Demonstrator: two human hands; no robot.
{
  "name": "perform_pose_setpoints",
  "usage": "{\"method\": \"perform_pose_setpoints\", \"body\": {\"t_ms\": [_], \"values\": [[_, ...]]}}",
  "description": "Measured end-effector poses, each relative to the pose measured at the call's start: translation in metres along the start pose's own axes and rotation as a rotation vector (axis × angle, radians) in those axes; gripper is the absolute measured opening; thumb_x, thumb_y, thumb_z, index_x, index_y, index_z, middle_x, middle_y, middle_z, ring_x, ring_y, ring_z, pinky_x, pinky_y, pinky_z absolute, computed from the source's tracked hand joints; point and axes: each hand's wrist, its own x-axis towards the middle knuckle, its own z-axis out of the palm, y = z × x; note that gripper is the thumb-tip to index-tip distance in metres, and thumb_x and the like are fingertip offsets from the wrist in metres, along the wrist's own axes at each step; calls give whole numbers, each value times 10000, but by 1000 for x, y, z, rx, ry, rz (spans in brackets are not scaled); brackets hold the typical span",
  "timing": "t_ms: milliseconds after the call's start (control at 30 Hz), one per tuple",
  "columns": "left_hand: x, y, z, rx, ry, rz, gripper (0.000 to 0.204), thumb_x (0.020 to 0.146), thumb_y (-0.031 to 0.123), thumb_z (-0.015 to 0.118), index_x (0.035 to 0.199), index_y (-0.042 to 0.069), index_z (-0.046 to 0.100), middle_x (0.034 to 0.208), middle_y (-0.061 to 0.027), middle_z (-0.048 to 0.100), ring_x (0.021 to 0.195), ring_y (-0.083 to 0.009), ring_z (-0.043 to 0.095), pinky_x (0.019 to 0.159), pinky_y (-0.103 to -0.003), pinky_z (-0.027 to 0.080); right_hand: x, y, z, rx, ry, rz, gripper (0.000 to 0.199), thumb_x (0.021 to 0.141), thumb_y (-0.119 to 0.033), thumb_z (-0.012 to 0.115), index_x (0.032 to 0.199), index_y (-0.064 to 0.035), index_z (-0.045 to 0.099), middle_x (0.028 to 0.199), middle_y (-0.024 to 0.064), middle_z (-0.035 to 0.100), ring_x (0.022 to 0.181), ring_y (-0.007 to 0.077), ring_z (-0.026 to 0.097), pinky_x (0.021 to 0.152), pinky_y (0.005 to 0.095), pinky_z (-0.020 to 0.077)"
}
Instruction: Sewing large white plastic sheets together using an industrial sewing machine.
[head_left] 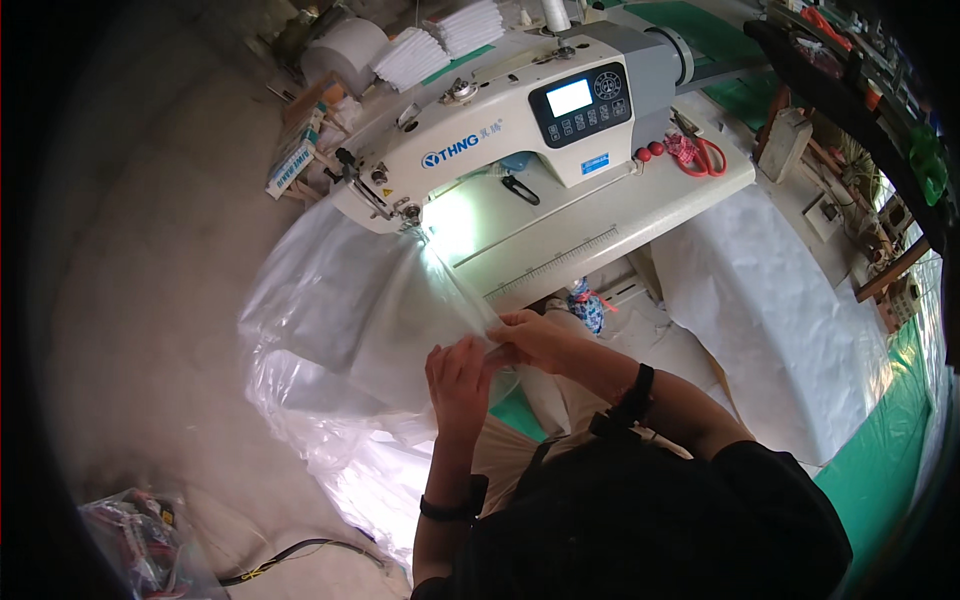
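A large sheet of whitish, see-through plastic [350, 330] hangs from under the needle of a white sewing machine [480, 130] and spreads down to the floor. My right hand [530, 340] pinches the edge of this sheet in front of the machine's bed. Close beside it, almost touching, my left hand [460, 385] lies against the same plastic with bent fingers closed on it. Part of the sheet between the two hands is hidden by the fingers. Bright lamp light falls on the bed at the needle.
On the bed lie red-handled scissors [710, 158] and small black thread snips [520, 190]. White film [770, 310] drapes at the right. Stacks of white sheets [410, 58] stand behind the machine. A bag of odds and ends [145, 540] and a black cable [290, 550] lie on the floor.
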Motion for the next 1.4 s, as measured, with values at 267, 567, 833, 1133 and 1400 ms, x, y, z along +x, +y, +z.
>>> {"method": "perform_pose_setpoints", "body": {"t_ms": [267, 567, 833, 1133, 1400], "values": [[20, -30, -12, -57, 74, 136, 196, 735, 35, 626, 927, 47, 591, 899, -90, 585, 860, -265, 566, 883, -447, 432, 3, 8, 0, -207, 61, 3, 277, 926, -114, 479, 1156, 40, 503, 958, 132, 631, 809, 209, 664, 708, 296, 559], [38, -17, -8, 80, -72, 284, 201, 721, 66, 616, 913, 41, 563, 995, -85, 592, 898, -248, 581, 877, -439, 428, 6, 18, 2, -199, 48, -78, 263, 928, -133, 444, 1135, 16, 510, 978, 116, 610, 861, 200, 647, 729, 312, 541], [13, -3, 16, -33, 6, 210, 217, 714, 68, 619, 925, 36, 580, 1005, -88, 610, 967, -245, 590, 917, -434, 420, -3, 0, 11, 10, 72, -59, 249, 918, -161, 473, 1056, 37, 535, 913, 107, 601, 826, 207, 642, 724, 324, 555], [-30, -59, 1, 272, 112, -119, 282, 810, 146, 597, 1070, 39, 575, 999, -95, 587, 970, -275, 536, 912, -458, 378, -1, 9, 31, -254, 268, -190, 307, 919, -146, 460, 1155, 49, 438, 834, 145, 605, 672, 242, 663, 555, 332, 569], [-101, -157, -41, 571, 282, -398, 189, 769, 94, 561, 938, 138, 635, 952, -36, 582, 869, -259, 521, 765, -415, 407, -9, 32, 32, -1777, 394, -425, 438, 797, -125, 522, 1204, 8, 429, 698, 159, 626, 577, 329, 618, 510, 430, 472]]}}
